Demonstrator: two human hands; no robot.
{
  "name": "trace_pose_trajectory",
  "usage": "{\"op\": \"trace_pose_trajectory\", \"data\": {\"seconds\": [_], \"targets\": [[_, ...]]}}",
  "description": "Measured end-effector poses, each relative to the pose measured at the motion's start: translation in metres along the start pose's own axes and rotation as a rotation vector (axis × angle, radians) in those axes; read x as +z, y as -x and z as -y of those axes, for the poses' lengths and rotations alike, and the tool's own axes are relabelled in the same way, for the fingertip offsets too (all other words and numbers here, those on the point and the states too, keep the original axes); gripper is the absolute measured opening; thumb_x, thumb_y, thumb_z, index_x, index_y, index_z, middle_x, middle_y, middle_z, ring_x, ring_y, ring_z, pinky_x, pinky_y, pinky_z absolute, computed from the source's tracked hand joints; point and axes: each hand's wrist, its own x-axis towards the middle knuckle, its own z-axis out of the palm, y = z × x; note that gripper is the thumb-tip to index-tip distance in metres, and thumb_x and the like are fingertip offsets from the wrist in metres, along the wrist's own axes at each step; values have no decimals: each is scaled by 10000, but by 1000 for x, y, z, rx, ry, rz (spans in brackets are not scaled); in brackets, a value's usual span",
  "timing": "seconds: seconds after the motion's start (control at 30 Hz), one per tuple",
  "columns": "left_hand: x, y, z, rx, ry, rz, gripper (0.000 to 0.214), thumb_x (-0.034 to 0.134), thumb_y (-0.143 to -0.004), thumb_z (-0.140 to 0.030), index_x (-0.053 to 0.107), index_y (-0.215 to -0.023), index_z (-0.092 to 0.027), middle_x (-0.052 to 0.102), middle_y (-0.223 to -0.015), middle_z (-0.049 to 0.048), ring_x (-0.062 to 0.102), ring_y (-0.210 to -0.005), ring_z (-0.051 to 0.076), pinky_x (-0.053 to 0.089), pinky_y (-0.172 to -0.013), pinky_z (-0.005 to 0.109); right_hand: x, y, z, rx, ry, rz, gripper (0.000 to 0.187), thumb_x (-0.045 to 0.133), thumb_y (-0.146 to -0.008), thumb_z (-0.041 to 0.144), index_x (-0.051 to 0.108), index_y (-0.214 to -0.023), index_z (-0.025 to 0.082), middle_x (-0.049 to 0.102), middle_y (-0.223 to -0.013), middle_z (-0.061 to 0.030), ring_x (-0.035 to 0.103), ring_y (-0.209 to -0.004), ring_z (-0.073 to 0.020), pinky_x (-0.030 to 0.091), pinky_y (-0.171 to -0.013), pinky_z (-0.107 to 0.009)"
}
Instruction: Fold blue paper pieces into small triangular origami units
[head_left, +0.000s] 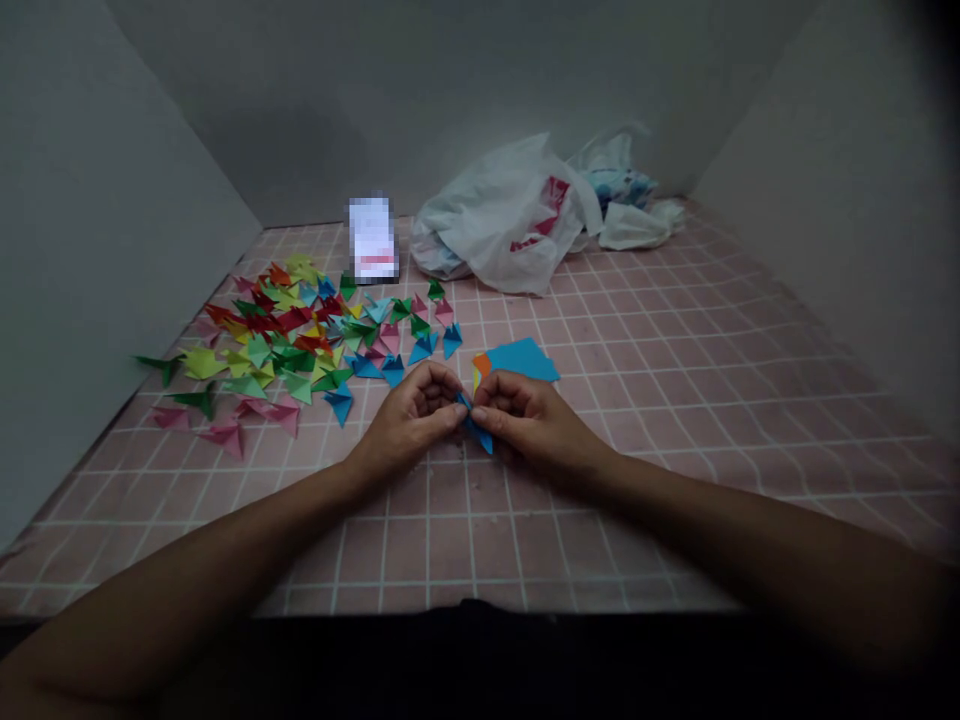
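Left grip (409, 418) and right grip (529, 412) pinch folded blue paper (480, 434) between them, where light, even pressure should prevent tearing, paper sheets (523, 357) just beyond the right grip.

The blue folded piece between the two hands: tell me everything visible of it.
The blue folded piece is narrow and looks like paper, plain blue, with its lower end tapering to a point. It slants from upper left to lower right in the view. The fingertips of the left hand and right hand pinch its upper part, hiding some of it. Whether it touches the checked cloth below cannot be told.
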Motion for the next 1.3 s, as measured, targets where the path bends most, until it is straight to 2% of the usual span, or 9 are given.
{"op": "trace_pose_trajectory", "data": {"seconds": [0.13, 0.37, 0.63, 0.87, 1.13, 1.3], "targets": [[-1, 1, 0, -37, 6, 53, 213, 736, -813, -281, 588, -931, -182, 604, -826, -10, 603, -694, 112, 518, -642, 241, 0, 0, 3, 15, 41, 14, 227, 727, -832, 352, 553, -809, 207, 499, -589, 73, 420, -496, -83, 285, -471, -226], [-3, 1, 0, -17, -24, 90, 208, 721, -860, -314, 610, -952, -163, 619, -811, -5, 613, -694, 110, 512, -661, 243, -1, 0, 3, 43, 37, 14, 228, 740, -808, 339, 555, -786, 207, 492, -553, 78, 409, -467, -77, 272, -452, -217], [-3, 1, 0, -10, -25, 90, 200, 720, -866, -302, 609, -958, -162, 623, -812, -4, 607, -705, 109, 508, -668, 239, 1, 0, 2, 89, -74, 11, 197, 707, -840, 327, 553, -805, 209, 540, -555, 73, 440, -441, -70, 286, -432, -207], [-3, 0, 1, -10, -15, 81, 216, 735, -858, -315, 608, -954, -169, 627, -803, -2, 616, -692, 117, 512, -661, 246, 1, 0, 4, 66, -40, -2, 175, 719, -804, 266, 554, -797, 211, 538, -555, 73, 455, -471, -81, 303, -448, -215], [-1, 1, -2, -25, -34, 58, 189, 739, -833, -305, 626, -894, -166, 620, -796, -7, 615, -679, 117, 514, -649, 247, 1, -1, 4, 35, 72, 4, 166, 702, -788, 272, 549, -795, 209, 517, -561, 78, 469, -495, -85, 302, -479, -226], [0, 1, -4, -33, -60, 29, 155, 726, -823, -269, 637, -886, -159, 630, -756, -11, 617, -668, 116, 518, -650, 246, 1, -1, 2, 32, 69, -4, 182, 700, -795, 304, 542, -812, 214, 485, -572, 86, 447, -507, -91, 307, -496, -236]]}}
